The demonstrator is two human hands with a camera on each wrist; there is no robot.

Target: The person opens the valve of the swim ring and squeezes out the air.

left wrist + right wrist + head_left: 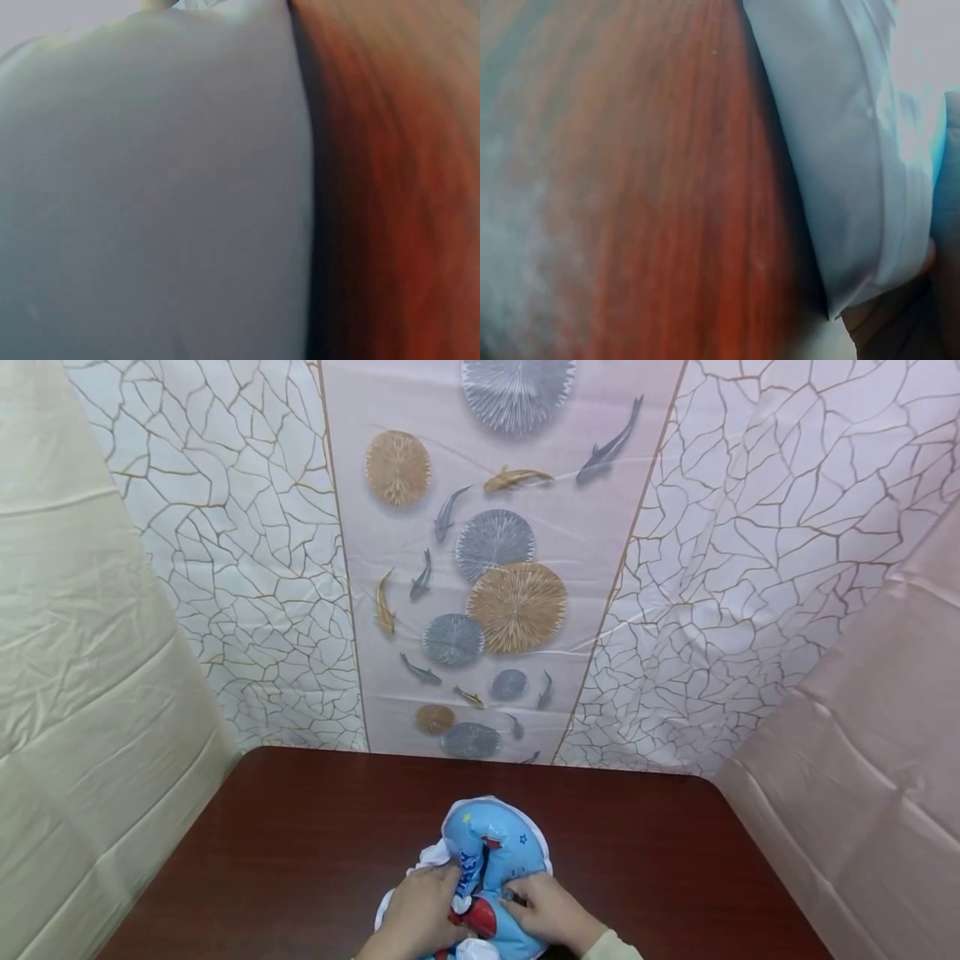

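Patterned cloth with round discs and fish hangs well beyond the blue-and-white inflatable, and the dark red-brown table it lies on spreads to both sides of it. From my remote seat I rely mainly on the head camera. What matters most to me is that the inflatable lies between the two hands and touches both, so neither is nearer. Its long axis runs away from the wearer, the near end leaning left, and the hands sit on its near half. The left hand grasps its left side, thumb and forefinger just left of the red patch; I cannot make out the other fingers. The right hand grips its right side, thumb and forefinger drawn together on the plastic. Only the right wrist view shows me a fingertip at the inflatable's pale outer side. The left wrist view gives a broad, blurred pale surface beside the table, with barely any hand; the printed lettering shows only from the head.
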